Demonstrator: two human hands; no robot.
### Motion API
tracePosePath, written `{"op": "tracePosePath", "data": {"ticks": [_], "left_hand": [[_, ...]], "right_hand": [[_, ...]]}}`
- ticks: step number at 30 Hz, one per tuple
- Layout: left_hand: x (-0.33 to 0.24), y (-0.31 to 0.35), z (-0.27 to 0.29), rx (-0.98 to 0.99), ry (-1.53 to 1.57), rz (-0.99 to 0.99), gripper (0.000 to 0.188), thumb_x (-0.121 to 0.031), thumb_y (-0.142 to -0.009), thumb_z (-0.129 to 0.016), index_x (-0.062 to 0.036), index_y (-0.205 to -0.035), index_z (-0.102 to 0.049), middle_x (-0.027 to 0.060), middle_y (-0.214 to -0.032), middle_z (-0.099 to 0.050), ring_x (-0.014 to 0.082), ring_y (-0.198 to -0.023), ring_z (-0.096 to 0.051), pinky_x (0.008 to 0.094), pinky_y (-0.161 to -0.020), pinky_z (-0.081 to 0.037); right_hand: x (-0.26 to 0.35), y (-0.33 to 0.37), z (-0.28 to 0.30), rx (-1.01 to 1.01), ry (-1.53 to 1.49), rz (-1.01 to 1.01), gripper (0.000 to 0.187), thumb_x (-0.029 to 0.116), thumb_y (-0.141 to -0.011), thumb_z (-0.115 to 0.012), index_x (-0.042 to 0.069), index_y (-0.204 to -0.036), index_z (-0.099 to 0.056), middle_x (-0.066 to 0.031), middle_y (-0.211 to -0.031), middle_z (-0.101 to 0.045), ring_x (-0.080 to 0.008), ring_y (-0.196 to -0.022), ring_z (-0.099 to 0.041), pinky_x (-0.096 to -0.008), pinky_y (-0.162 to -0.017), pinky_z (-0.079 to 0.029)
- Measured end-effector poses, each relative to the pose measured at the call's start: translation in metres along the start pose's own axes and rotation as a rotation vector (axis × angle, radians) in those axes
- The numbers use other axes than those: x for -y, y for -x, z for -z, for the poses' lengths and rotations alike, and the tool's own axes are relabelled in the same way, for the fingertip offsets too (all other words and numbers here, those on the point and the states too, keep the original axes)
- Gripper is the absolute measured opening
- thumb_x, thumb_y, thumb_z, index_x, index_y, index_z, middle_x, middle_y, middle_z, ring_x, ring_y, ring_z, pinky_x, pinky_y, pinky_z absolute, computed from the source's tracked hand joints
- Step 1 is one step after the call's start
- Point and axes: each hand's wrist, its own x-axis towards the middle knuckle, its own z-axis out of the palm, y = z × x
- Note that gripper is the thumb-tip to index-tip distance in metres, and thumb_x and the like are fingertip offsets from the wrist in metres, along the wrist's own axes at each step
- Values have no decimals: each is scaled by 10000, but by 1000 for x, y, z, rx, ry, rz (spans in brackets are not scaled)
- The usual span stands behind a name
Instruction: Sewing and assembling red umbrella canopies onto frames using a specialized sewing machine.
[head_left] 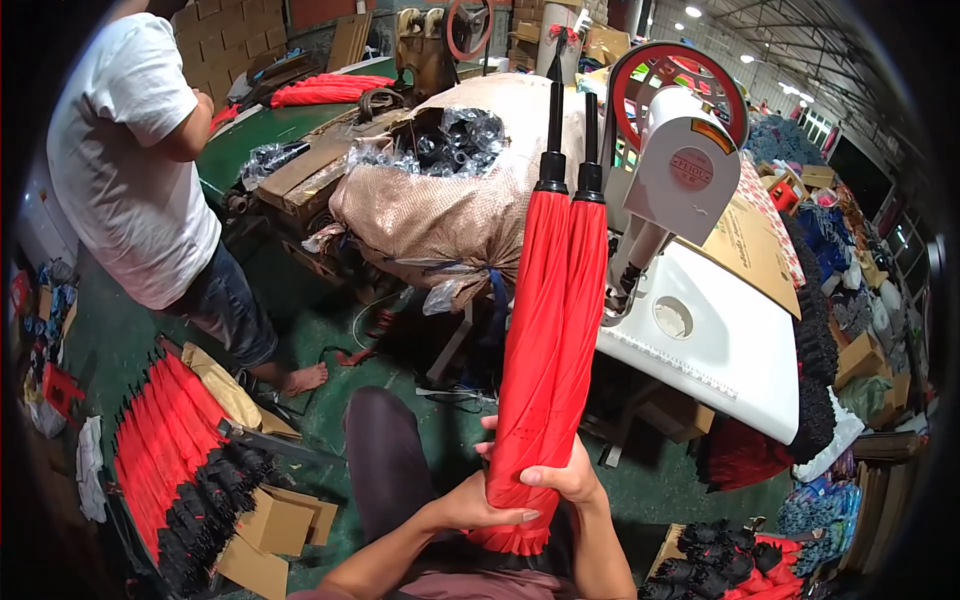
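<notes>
Two folded red umbrellas (pixel 540 320) stand side by side in front of me, their black shafts and collars pointing up and away. My left hand (pixel 468 503) wraps round the lower left of the pair, thumb across the red cloth. On the other side my right hand (pixel 566 478) closes round the same lower part, with its thumb on the front. Gathered cloth edges hang just below both hands. The hidden sides of the umbrellas keep me from seeing all my fingers.
A white sewing machine (pixel 685 170) with a red handwheel stands on a white table (pixel 720 320) to the right. Ahead is a large woven sack (pixel 430 215) of plastic-wrapped black parts. A person in a white shirt (pixel 140 170) stands left. Red umbrellas (pixel 170 430) lie stacked lower left.
</notes>
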Motion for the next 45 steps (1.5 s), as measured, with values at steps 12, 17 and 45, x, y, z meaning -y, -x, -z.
{"op": "tracePosePath", "data": {"ticks": [12,17,45], "left_hand": [[4,2,-5,-46,106,-4,721,-133,-865,-859,3,-1463,-481,117,-1314,-645,164,-1207,-619,359,-1040,-520],[6,16,-18,-168,58,-30,802,-156,-820,-900,2,-1475,-464,110,-1294,-661,163,-1184,-635,350,-1027,-527],[-44,44,0,-386,-312,-36,1074,-304,-742,-958,28,-1535,-314,191,-1254,-698,262,-1134,-715,395,-1015,-556]], "right_hand": [[-2,2,-2,-175,281,-27,535,104,-772,-885,-38,-1227,-643,-142,-1081,-748,-232,-999,-724,-384,-931,-577],[3,0,-8,-271,302,8,468,95,-779,-868,-38,-1179,-665,-136,-1069,-748,-226,-957,-727,-370,-897,-583],[11,-38,-47,-126,143,143,475,80,-764,-853,-48,-1179,-659,-141,-1055,-747,-242,-949,-723,-376,-901,-573]]}}
